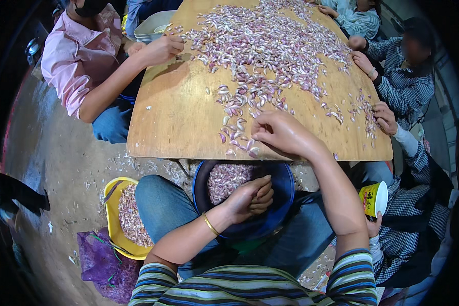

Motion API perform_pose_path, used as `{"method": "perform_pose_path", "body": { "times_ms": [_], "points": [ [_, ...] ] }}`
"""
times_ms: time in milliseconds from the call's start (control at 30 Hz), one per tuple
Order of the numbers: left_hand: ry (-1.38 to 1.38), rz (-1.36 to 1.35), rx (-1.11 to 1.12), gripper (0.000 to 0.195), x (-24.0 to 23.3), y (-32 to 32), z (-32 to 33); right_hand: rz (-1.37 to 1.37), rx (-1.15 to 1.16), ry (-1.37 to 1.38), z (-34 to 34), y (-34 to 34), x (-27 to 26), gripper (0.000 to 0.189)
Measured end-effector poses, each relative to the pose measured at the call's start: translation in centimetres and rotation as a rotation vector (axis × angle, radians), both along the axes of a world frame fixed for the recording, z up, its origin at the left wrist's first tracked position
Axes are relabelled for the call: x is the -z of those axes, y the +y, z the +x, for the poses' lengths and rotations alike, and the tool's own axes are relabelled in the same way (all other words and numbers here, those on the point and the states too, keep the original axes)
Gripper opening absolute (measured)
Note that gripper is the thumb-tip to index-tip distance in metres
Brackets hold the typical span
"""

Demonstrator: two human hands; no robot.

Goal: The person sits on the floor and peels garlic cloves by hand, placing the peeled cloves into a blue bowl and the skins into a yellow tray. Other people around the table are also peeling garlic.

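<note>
My left hand (pixel 252 201), with a gold bangle (pixel 210 225) at the wrist, is over a blue basin (pixel 287 183) between my knees. Its fingers curl inward, hiding whatever may be in the palm. Garlic cloves (pixel 225 179) fill the visible part of that basin. Above the near edge of the wooden table (pixel 172 130), my right hand (pixel 277 132) bends with thumb and fingers drawn together; I cannot tell if it pinches anything. Just left of it, loose purple-white garlic cloves (pixel 237 130) trail down from the large garlic pile (pixel 260 46).
A yellow tub (pixel 114 225) of garlic stands by my left knee, with a purple mesh bag (pixel 111 264) next to it. Co-workers' hands (pixel 162 49) reach over both table sides. At right, a person holds a yellow paper tub (pixel 374 199). A grey bin (pixel 153 25) stands far left.
</note>
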State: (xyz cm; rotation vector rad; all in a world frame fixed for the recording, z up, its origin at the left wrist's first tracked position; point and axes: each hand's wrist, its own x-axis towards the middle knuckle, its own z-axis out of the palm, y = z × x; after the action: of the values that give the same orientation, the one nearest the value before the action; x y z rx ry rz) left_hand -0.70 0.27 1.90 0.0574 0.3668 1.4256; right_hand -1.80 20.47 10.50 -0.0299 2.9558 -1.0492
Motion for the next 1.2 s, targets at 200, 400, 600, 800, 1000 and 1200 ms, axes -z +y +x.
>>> {"method": "perform_pose_path", "body": {
  "times_ms": [200, 400, 600, 800, 1000, 1200],
  "points": [
    [-0.006, 0.014, -0.019, 0.050, 0.0, 0.0, 0.0, -0.048, 0.451, 0.221, -1.4, 6.1, -1.1, 0.022],
    [0.034, 0.013, -0.028, 0.047, 0.3, 0.0, 0.2, 0.017, 0.171, 0.154, -2.6, 5.7, 0.7, 0.027],
    [-0.018, 0.023, -0.002, 0.046, 0.4, -0.1, 0.3, -0.122, 0.331, 0.052, -0.1, 8.1, -1.5, 0.023],
    [0.023, -0.008, -0.009, 0.048, 0.2, -0.2, 0.4, -0.148, 0.286, -0.167, 3.0, 7.5, -1.0, 0.015],
    [0.061, 0.001, 0.005, 0.048, 0.2, -0.1, 0.5, -0.127, 0.111, -0.231, 3.4, 4.2, -1.5, 0.018],
    [0.067, -0.017, -0.009, 0.046, 0.2, -0.1, 0.8, -0.140, 0.351, -0.041, 2.0, 4.0, -1.6, 0.016]
  ]
}}
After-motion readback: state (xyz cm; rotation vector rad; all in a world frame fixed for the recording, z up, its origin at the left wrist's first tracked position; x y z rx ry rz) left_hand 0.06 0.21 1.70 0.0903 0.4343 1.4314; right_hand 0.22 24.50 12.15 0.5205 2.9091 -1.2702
